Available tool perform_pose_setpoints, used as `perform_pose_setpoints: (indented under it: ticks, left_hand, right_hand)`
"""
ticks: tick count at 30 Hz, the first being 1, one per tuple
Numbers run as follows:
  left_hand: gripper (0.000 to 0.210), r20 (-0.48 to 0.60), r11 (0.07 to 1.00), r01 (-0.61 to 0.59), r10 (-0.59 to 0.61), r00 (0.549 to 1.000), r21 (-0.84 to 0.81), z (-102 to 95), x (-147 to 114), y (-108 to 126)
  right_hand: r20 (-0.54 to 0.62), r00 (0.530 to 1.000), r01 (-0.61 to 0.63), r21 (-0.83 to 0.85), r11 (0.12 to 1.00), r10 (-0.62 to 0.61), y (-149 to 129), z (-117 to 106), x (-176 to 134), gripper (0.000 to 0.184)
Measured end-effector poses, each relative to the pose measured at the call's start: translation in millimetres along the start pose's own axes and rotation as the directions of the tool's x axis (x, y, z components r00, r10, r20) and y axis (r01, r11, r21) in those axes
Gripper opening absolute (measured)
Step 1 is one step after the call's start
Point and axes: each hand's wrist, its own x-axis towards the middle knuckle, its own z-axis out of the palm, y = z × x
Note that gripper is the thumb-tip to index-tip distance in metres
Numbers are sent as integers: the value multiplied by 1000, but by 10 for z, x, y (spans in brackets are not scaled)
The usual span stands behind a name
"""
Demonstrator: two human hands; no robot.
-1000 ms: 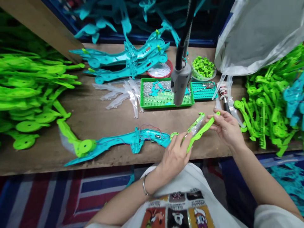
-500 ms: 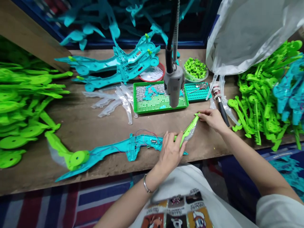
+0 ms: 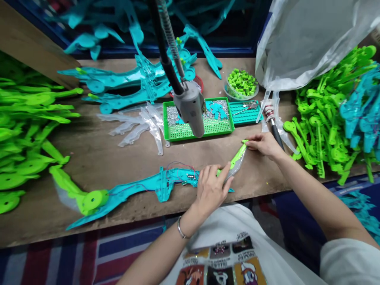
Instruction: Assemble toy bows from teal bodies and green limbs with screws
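Pinching the tip of a green limb [image 3: 238,155], my right hand [image 3: 264,145] has thumb and fingertips together on it, right of the middle of the tabletop [image 3: 118,154] and toward its near edge. A clear blade [image 3: 236,169] lies along the limb's near side. My left hand [image 3: 210,193] rests over the limb's lower end and the right part of a blue body [image 3: 145,185]; its fingers hide the joint, so I cannot tell whether they grip. The body lies along the near edge, wires and springs showing, with a green arm [image 3: 93,200] at its left end. A screwdriver [image 3: 191,109] hangs over a green tray [image 3: 178,137] of small metal pieces, beside a teal tray [image 3: 246,120]. Green piles fill the left [image 3: 35,130] and right [image 3: 322,130] ends; blue parts [image 3: 123,75] lie near the far edge.
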Motion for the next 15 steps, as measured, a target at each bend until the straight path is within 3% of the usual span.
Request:
perform_pose_setpoints:
  ticks: [4,9,12,15]
  left_hand:
    - [50,50,998,-51,50,998,35,28,-12,-21]
    - [49,28,994,-90,89,996,62,113,-35,-79]
    - [51,7,991,-123,123,992,49,148,-53,-109]
    - [52,-28,988,-149,150,988,36,166,-72,-133]
  right_hand:
    - [15,1000,6,-69,998,-5,-7,-11,52,31]
    - [1,1000,18,-123,992,-18,-33,10,49,26]
    - [-8,1000,-6,4,1000,6,-66,24,-28,28]
    - [62,992,-124,222,967,113,-79,46,-144,25]
